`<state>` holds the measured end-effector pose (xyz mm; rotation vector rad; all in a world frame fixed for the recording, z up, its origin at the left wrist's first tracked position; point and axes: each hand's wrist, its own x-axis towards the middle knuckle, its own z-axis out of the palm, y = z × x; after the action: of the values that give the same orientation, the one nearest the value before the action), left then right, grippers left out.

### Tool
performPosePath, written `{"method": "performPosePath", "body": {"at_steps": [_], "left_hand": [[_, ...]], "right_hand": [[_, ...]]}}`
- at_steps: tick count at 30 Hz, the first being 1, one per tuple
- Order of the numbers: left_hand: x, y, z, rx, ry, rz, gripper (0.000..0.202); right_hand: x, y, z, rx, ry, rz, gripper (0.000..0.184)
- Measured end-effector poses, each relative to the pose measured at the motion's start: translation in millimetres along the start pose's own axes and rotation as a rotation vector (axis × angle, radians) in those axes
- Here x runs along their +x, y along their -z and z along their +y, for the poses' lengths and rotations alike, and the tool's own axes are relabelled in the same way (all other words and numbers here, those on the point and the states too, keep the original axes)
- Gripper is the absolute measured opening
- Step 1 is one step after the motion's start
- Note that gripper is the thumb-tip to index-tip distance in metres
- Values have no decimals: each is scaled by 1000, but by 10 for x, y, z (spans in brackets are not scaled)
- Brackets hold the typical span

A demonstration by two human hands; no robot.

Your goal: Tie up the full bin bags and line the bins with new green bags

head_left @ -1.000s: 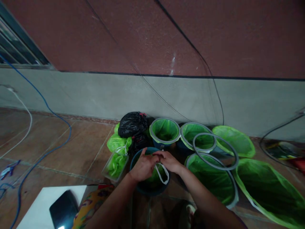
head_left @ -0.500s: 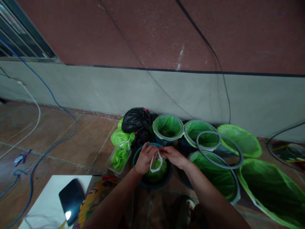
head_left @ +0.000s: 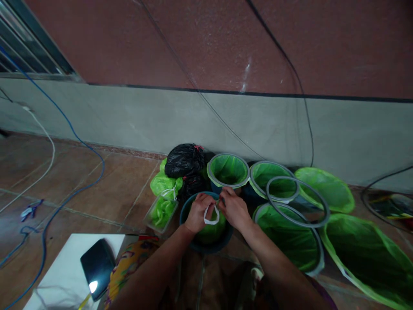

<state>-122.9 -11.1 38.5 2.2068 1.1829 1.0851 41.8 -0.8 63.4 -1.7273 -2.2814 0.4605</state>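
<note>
My left hand and my right hand meet over a dark blue bucket on the tiled floor. Inside the bucket sits a green plastic bag. Both hands pinch a white string that loops down between them at the top of the bag. The fingers of both hands are closed on it.
Behind the bucket lie black bags, a tied green bag and a clear tub of green bags. Several green-lined buckets with grey rings stand to the right. Blue cable crosses the floor left. A white board with a dark device is near me.
The white string loop has become shorter and tighter between my hands. My hands have moved slightly farther from me over the bucket, and the view shifted a little.
</note>
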Motion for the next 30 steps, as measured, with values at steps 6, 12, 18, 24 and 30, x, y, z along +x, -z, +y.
{"method": "performPosePath", "body": {"at_steps": [6,12,18,24,30], "left_hand": [[5,-18,-31,-14,8,-33,15],[18,13,-43,2,29,-73,18],[42,57,-18,-68,107,-78,19],[44,123,-14,59,223,-163,21],[11,171,-96,307,282,-222,21]], "right_hand": [[34,-38,32,78,-82,60,18],[121,-88,142,504,-160,109,17],[106,-64,81,1111,-435,-134,26],[113,0,194,1024,-332,-129,22],[132,-38,447,452,-110,-238,21]]}}
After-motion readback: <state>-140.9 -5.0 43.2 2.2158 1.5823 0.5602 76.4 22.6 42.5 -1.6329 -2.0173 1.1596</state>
